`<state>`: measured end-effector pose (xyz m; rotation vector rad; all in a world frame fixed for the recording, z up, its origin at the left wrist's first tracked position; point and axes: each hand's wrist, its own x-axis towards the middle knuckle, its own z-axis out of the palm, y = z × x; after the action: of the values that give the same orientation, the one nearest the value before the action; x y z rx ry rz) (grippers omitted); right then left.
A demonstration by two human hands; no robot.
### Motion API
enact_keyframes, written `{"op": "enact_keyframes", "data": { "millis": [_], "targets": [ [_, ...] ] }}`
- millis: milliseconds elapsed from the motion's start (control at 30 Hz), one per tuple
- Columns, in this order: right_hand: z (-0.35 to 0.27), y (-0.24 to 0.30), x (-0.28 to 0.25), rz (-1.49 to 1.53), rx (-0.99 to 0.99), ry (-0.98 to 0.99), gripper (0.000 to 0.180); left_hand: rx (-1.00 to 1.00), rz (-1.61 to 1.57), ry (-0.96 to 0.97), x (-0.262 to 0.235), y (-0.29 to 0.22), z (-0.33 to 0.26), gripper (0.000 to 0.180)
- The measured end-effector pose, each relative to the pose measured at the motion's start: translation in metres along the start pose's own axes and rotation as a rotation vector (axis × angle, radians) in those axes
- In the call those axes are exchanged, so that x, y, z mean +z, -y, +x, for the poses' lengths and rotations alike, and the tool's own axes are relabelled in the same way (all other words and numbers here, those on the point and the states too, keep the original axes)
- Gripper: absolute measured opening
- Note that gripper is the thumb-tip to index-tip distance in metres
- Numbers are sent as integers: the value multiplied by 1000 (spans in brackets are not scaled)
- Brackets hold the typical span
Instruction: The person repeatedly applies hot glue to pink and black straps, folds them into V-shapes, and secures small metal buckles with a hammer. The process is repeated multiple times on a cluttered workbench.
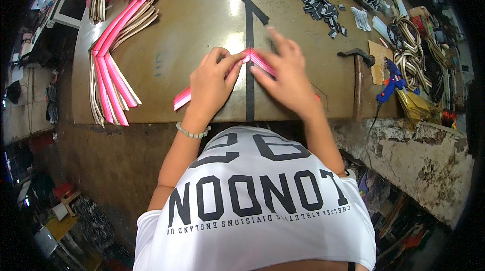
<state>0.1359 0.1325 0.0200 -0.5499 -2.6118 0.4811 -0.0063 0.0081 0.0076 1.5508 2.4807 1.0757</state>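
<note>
A pink folded strip (182, 99) with a pale edge lies bent to a peak at the middle of the table, across a black flat strap (249, 96). My left hand (214, 79) is closed, pinching the strip just left of the peak between thumb and fingers. To the right of the peak, my right hand (288, 76) has its thumb and forefinger on either side of the same strip. Its other fingers are raised and smeared by motion. Part of the strip's right arm is hidden under that hand.
Bent pink and cream strips (108, 79) lie in piles at the left. Small black tags (323, 10) are scattered at the far right. A hammer (358, 81), a blue glue gun (391, 81) and coiled cream strips (409, 58) occupy the right side.
</note>
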Motion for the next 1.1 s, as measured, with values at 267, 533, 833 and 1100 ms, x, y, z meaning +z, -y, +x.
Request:
{"op": "enact_keyframes", "data": {
  "millis": [267,533,833,1100],
  "targets": [
    [-133,-217,-118,-147,814,-1186,66,3,-9,-21,1,4,-1,14],
    [-45,-118,-115,358,679,-636,59,-9,-40,-55,4,6,-2,14],
    [25,-22,-47,284,221,37,46,2,-76,-76,4,7,-4,10],
    [27,-15,-51,231,236,148,48,7,-70,-77,4,6,-3,10]
  ]
}}
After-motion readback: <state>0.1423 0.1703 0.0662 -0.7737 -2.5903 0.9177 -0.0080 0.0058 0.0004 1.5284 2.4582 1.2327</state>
